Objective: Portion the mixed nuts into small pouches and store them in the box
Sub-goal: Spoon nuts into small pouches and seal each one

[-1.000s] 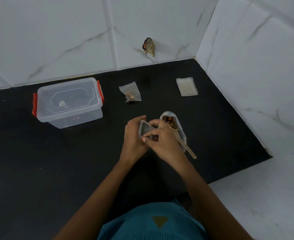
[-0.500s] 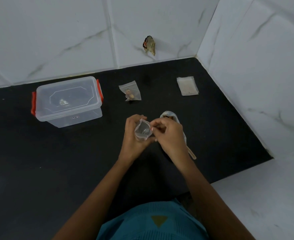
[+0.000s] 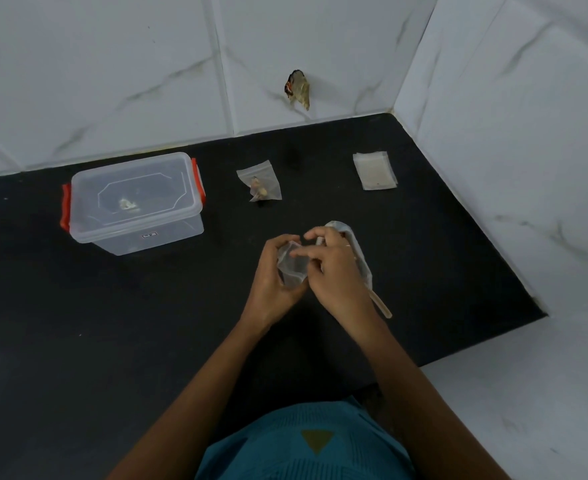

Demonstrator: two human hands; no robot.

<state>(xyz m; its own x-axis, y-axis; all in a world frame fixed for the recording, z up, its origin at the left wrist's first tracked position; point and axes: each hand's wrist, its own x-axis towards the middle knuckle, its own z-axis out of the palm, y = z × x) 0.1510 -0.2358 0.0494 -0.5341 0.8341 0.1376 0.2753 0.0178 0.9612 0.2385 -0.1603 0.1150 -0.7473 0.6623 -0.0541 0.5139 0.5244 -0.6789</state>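
Black counter [image 3: 112,323]: left hand [image 3: 270,278] and right hand [image 3: 337,275] pinch 1 pouch [image 3: 292,270], held between both grips.

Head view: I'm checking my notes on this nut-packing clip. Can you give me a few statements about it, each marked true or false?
1. The box has its lid on. True.
2. The stack of empty pouches lies left of the box. False: it lies far to the right, near the side wall.
3. The left hand and right hand both hold the small pouch. True.
4. The wooden spoon lies on the box lid. False: its handle shows past the right hand, by the bag of nuts.
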